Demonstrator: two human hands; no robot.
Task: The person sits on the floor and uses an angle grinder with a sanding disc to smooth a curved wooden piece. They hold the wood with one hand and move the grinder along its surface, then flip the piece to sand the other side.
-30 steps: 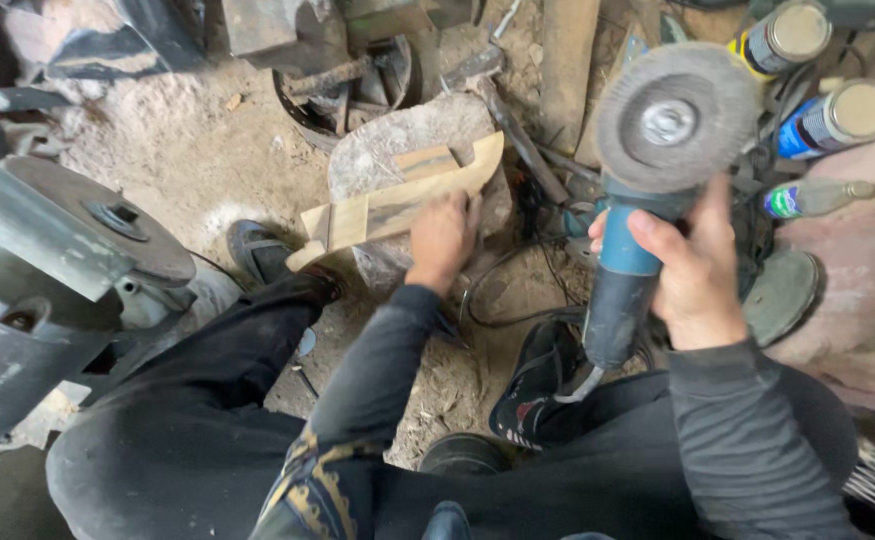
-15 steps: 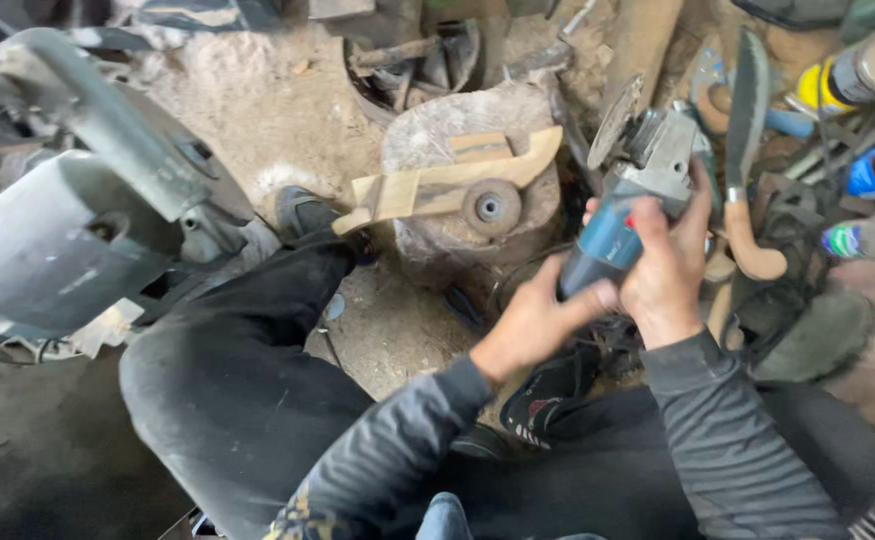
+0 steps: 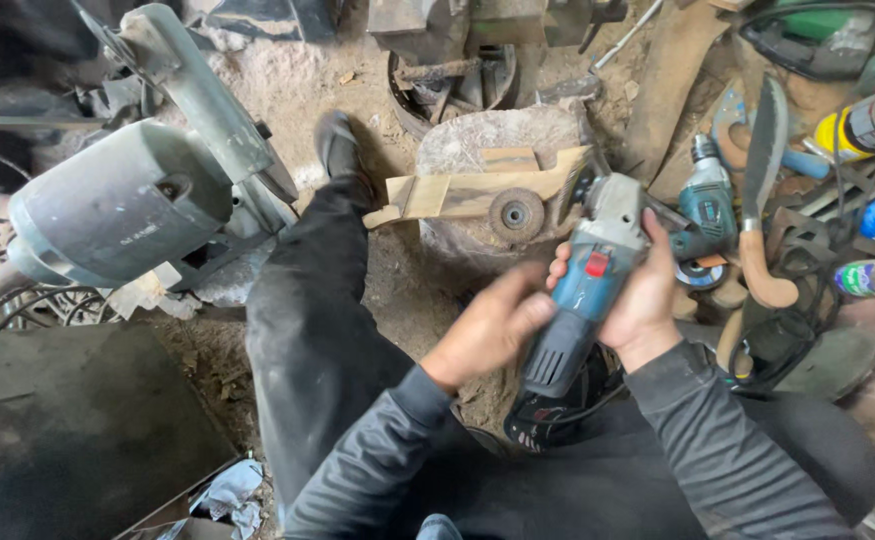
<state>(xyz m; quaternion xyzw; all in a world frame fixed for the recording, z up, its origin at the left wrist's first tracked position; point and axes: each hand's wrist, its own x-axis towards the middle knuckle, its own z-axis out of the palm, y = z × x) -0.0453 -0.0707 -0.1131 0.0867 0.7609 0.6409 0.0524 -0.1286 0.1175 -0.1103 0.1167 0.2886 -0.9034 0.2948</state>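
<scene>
The person is gripping a blue angle grinder point(image 3: 585, 290) in both hands, right hand point(image 3: 647, 300) closed around its body, left hand point(image 3: 492, 325) curled at its handle, just beside the wooden piece point(image 3: 467, 192) on the stone point(image 3: 487, 140), where a slip could be kicking the wheel toward the leg point(image 3: 317, 300).

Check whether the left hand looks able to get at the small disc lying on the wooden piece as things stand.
Probably yes. The left hand is at the angle grinder, just below the disc on the wooden piece, with nothing between them. It would have to leave the grinder first.
</scene>
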